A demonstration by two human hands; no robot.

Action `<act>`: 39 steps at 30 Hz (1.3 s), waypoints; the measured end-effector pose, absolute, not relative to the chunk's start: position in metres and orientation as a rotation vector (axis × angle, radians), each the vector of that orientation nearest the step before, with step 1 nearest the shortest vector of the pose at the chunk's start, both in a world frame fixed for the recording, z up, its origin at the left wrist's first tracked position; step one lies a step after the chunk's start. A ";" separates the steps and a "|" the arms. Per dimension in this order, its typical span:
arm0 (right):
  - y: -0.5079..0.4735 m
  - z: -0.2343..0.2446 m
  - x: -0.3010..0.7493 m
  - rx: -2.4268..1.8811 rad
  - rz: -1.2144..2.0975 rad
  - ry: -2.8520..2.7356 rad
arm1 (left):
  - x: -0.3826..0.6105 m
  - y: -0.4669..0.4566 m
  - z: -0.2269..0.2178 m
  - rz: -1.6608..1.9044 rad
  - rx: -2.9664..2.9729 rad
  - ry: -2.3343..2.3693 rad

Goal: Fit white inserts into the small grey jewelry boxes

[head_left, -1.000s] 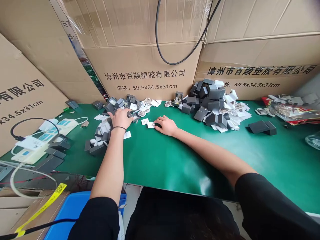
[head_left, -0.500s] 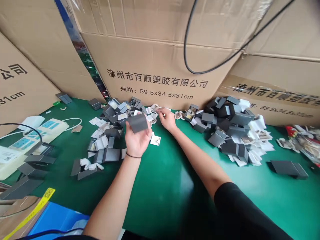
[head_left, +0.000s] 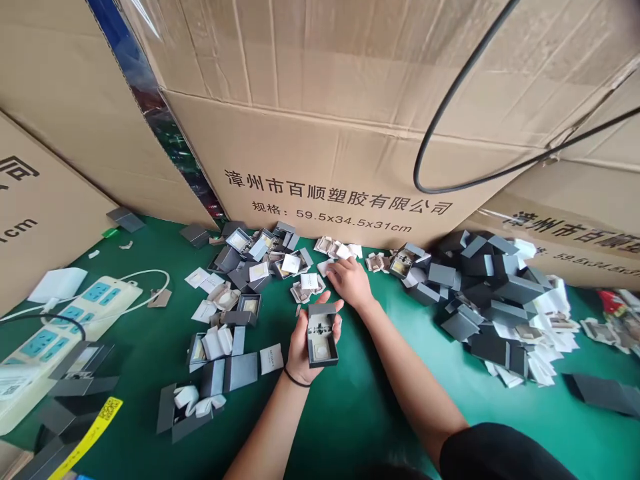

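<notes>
A small dark grey gift box [head_left: 323, 348] rests in my left hand [head_left: 300, 353], its lid raised and its pale inside facing me. My fingers and thumb wrap round its sides. Farther forward, my right hand [head_left: 353, 283] is low over the table with bent fingers, its fingertips closed at a small pale piece [head_left: 325, 267]. Just left of those fingers lie a white card [head_left: 309, 281] and crumpled beige inserts [head_left: 301, 294]. More beige inserts [head_left: 327, 246] sit beyond my right hand, against the carton.
Open grey boxes [head_left: 240, 263] and white cards are scattered on the left of the green table [head_left: 380, 400]. A large heap of grey boxes [head_left: 500, 287] stands on the right. A power strip [head_left: 75, 320] lies far left. Cartons [head_left: 320, 147] wall the back; a black cable [head_left: 425, 153] hangs before them.
My left hand has come nearer and to the right, and the box in it now shows its open inside. My right hand has shifted slightly right and nearer. The camera view has tilted up.
</notes>
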State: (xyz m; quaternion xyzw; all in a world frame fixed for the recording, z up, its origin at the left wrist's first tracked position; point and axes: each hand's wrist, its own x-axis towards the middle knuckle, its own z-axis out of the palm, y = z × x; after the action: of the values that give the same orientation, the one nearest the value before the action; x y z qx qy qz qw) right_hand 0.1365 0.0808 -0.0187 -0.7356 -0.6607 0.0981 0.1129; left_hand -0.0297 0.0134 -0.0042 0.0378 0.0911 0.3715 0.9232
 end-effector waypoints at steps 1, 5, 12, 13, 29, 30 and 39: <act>0.082 -0.018 0.137 -2.187 0.296 -1.929 | -0.028 0.013 -0.003 0.766 0.082 0.201; 0.077 -0.014 0.139 -2.206 0.340 -1.935 | -0.021 0.013 0.001 0.777 0.171 0.258; 0.004 -0.022 0.148 -2.000 0.415 -1.711 | -0.025 0.026 0.003 0.889 0.449 0.394; -0.007 -0.024 0.151 -1.964 0.425 -1.673 | -0.026 0.028 0.003 0.895 0.477 0.422; -0.017 -0.042 0.161 -1.534 0.845 -1.041 | -0.010 0.013 0.012 0.982 0.374 0.453; -0.009 -0.042 0.166 -1.511 0.862 -1.027 | -0.004 0.013 0.010 1.018 0.360 0.459; 0.051 -0.039 0.202 -1.406 0.906 -0.959 | 0.063 0.067 -0.011 0.975 0.491 0.463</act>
State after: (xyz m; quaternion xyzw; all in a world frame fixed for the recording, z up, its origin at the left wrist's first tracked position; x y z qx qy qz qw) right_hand 0.2023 0.0510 -0.0391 -0.5989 -0.4085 0.3860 0.5705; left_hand 0.0633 0.0671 -0.0106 0.2313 0.2180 0.4593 0.8295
